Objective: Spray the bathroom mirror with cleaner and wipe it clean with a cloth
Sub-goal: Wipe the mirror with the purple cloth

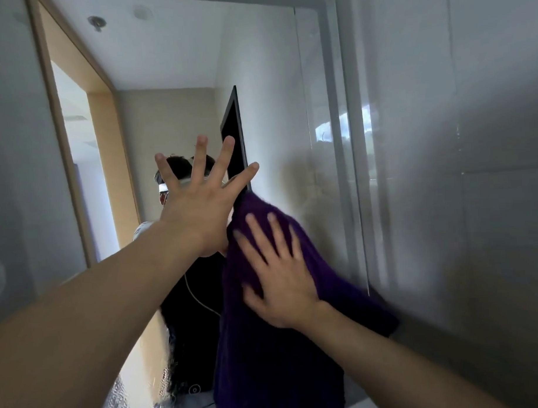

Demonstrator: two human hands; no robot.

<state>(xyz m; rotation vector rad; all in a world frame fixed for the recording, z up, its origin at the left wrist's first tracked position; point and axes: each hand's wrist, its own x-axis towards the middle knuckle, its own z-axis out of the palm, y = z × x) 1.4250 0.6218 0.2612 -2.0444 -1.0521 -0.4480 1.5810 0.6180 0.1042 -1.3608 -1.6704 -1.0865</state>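
Observation:
The bathroom mirror (172, 85) fills the left and middle of the head view, its right edge running down near the centre right. A dark purple cloth (273, 356) hangs flat against the glass. My right hand (279, 276) presses on the cloth with straight, spread fingers. My left hand (200, 203) is raised just left of the cloth, fingers spread wide toward the glass, holding nothing. No spray bottle shows in this view.
A grey tiled wall (458, 166) stands to the right of the mirror. The reflection shows a wooden door frame (107, 142), the ceiling, a dark flat panel (233, 138), a glass partition and a person in dark clothes.

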